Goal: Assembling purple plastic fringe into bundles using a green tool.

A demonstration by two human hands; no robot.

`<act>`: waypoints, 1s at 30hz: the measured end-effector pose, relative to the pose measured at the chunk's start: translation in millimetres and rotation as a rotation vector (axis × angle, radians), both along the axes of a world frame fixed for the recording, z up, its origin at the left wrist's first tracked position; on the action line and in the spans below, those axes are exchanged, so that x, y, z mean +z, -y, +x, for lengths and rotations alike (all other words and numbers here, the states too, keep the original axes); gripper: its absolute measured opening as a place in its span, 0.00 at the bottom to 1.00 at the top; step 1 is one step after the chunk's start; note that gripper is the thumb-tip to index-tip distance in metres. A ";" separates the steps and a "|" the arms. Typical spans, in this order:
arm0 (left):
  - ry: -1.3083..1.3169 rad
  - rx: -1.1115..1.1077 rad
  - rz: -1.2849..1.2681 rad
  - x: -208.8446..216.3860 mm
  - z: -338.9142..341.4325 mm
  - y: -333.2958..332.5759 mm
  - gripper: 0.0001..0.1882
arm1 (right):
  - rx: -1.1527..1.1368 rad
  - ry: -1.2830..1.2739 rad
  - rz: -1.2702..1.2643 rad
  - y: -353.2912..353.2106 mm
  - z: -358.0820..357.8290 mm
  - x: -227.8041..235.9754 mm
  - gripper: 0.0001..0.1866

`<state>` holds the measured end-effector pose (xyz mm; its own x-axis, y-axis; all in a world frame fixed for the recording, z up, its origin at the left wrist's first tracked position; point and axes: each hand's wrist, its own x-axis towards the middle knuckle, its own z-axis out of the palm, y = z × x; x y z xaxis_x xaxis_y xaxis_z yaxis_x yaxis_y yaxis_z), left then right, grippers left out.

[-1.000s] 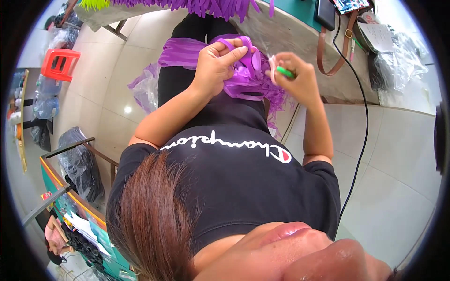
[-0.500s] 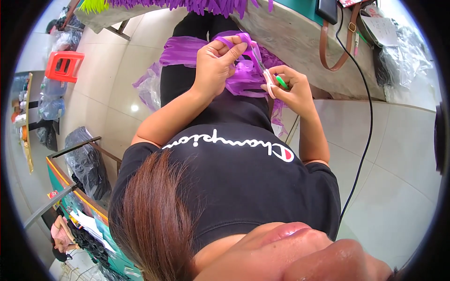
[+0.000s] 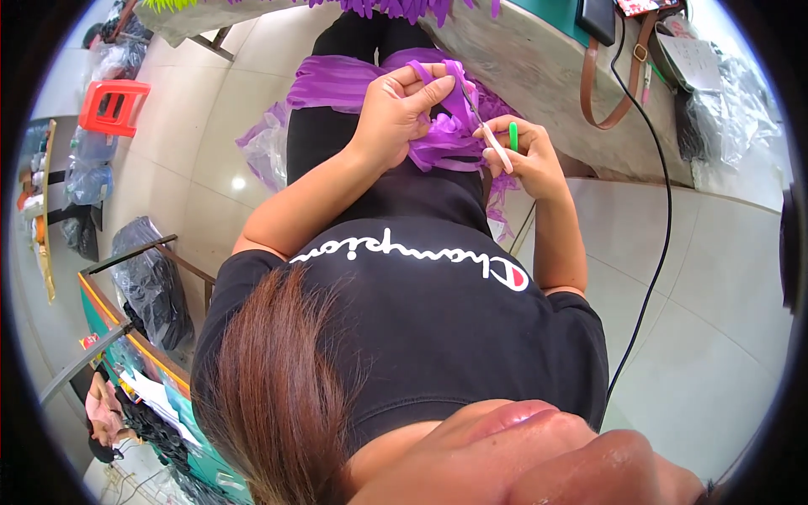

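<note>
Purple fabric strip [image 3: 459, 99] is pinched between the thumb and fingers of my left hand [image 3: 394, 116], above my lap. My right hand [image 3: 532, 160] holds a pair of scissors [image 3: 497, 148] with pale pink handles, its blades pointing up and left against the strip. Whether the blades are apart is too small to tell. A small bright green piece [image 3: 513, 135] sticks up at my right fingers; its kind is unclear. Below the hands lies a bunch of cut purple strips [image 3: 446, 143], and a wider purple cloth [image 3: 330, 84] lies across my thighs.
A table edge ahead carries purple fringe [image 3: 391, 7]. A brown strap [image 3: 608, 119] and a black cable [image 3: 661, 160] hang at the right. Clear plastic [image 3: 266, 150] lies beside my left leg. At the left stand a red stool [image 3: 103, 126] and a grey bag [image 3: 151, 282]; another person [image 3: 104, 408] sits farther off.
The scissors have turned in my right hand, their handles tilting further right and down. My left hand has shifted slightly right with the purple strip.
</note>
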<state>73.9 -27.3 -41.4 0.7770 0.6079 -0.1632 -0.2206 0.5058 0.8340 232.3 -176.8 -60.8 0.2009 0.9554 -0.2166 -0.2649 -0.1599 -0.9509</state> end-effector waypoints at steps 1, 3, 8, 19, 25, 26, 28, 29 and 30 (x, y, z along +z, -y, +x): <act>0.000 0.000 -0.001 -0.4 -0.5 0.3 0.10 | 0.000 0.000 -0.001 0.2 -0.2 -1.2 0.14; -0.038 0.020 0.093 0.0 -1.4 1.1 0.11 | 0.010 -0.006 0.018 0.6 -0.2 -2.3 0.14; -0.016 0.035 0.105 4.7 -1.9 2.7 0.13 | 0.040 -0.026 0.024 0.6 0.7 0.6 0.15; -0.066 -0.032 0.153 3.0 -3.9 5.6 0.16 | 0.034 -0.070 0.050 -0.2 2.3 1.6 0.15; -0.075 -0.056 0.213 -1.7 -2.5 3.9 0.21 | 0.058 -0.076 -0.019 2.2 8.0 7.7 0.16; -0.068 -0.076 0.190 1.0 -5.5 4.1 0.23 | 0.144 -0.003 -0.018 5.1 13.0 9.8 0.16; -0.057 -0.094 0.167 5.9 -7.1 3.7 0.26 | 0.291 0.116 0.007 15.6 32.3 9.7 0.15; -0.041 -0.093 0.172 8.3 -5.4 3.4 0.29 | 0.287 0.117 0.006 17.2 34.3 10.3 0.15; -0.025 -0.092 0.176 9.5 -4.1 3.5 0.32 | 0.100 0.103 0.046 18.3 35.5 11.5 0.16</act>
<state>69.8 -30.8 -31.9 0.8277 0.5554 -0.0802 -0.1585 0.3685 0.9160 267.8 -195.2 -49.3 0.1235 0.9802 -0.1549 -0.1503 -0.1358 -0.9793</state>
